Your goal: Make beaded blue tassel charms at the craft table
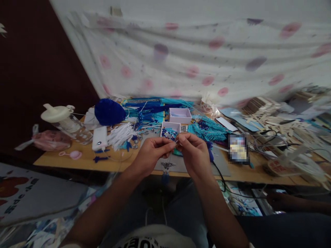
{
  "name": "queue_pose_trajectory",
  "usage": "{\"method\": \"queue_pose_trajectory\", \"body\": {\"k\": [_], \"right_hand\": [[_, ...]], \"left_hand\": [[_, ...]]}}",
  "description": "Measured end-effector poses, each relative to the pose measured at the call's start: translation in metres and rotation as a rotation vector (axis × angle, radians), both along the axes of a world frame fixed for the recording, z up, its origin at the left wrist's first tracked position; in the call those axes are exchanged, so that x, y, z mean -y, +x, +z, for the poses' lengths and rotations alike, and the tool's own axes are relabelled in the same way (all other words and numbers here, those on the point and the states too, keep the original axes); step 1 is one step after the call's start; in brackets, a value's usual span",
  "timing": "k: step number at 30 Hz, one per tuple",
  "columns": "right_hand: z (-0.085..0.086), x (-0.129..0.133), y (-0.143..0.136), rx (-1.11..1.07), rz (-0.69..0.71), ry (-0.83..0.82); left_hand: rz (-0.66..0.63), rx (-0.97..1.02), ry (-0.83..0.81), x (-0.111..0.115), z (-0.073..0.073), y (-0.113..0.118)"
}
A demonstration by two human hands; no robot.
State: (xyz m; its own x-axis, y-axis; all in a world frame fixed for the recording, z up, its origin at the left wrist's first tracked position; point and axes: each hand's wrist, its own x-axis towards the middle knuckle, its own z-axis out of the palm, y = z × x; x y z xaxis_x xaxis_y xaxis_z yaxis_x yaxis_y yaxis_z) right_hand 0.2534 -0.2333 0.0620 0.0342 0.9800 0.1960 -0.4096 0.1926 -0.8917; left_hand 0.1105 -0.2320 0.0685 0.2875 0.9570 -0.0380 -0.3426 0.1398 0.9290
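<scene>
In the head view, the person's left hand (pixel 157 151) and right hand (pixel 193 148) met just above the front part of a brown wooden table (pixel 57 160). Each thumb and forefinger was pinched shut on a thin, pale, slender piece (pixel 177 141), too small to identify, at the meeting fingertips. Below and between the hands hung an ornate dark-silver metal pendant (pixel 167 165) with a light-blue tassel (pixel 165 177) under it; which hand bore its weight could not be told.

Just beyond the fingertips stood an open, pale-lilac rectangular box (pixel 170 123) holding small blue, red and clear beads (pixel 168 133). A second pale-lilac box (pixel 180 120) stood behind it. A bundle of white tassels (pixel 121 137) lay to the left, and turquoise feather-like strands (pixel 210 130) to the right, near the right hand.
</scene>
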Motion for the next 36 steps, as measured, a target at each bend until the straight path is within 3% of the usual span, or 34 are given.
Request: {"method": "queue_pose_trajectory", "body": {"k": [4,8,12,16,19,24,31,36], "right_hand": [[-0.008,0.0,0.002,0.057,-0.067,-0.035],[-0.013,0.005,0.014,0.188,-0.187,0.044],[-0.023,0.021,0.036,0.354,-0.409,0.111],[-0.054,0.041,0.072,0.603,-0.712,0.066],[-0.082,0.052,0.097,0.884,-0.834,0.012],[-0.105,0.061,0.122,1.198,-0.736,-0.052],[-0.121,0.059,0.161,1.33,-0.898,-0.152],[-0.127,0.053,0.18,1.379,-0.888,-0.246]], "left_hand": [[0.046,-0.1,0.068,0.0,-0.002,-0.002],[0.029,-0.201,0.103,0.0,-0.004,-0.003],[0.027,-0.26,0.121,0.0,-0.005,-0.004],[0.036,-0.319,0.124,-0.001,-0.006,-0.009],[0.033,-0.398,0.141,-0.003,-0.007,-0.017],[0.02,-0.487,0.16,-0.005,-0.009,-0.026],[0.082,-0.489,0.126,-0.007,-0.018,-0.034],[0.088,-0.489,0.135,-0.007,-0.025,-0.038]]}}
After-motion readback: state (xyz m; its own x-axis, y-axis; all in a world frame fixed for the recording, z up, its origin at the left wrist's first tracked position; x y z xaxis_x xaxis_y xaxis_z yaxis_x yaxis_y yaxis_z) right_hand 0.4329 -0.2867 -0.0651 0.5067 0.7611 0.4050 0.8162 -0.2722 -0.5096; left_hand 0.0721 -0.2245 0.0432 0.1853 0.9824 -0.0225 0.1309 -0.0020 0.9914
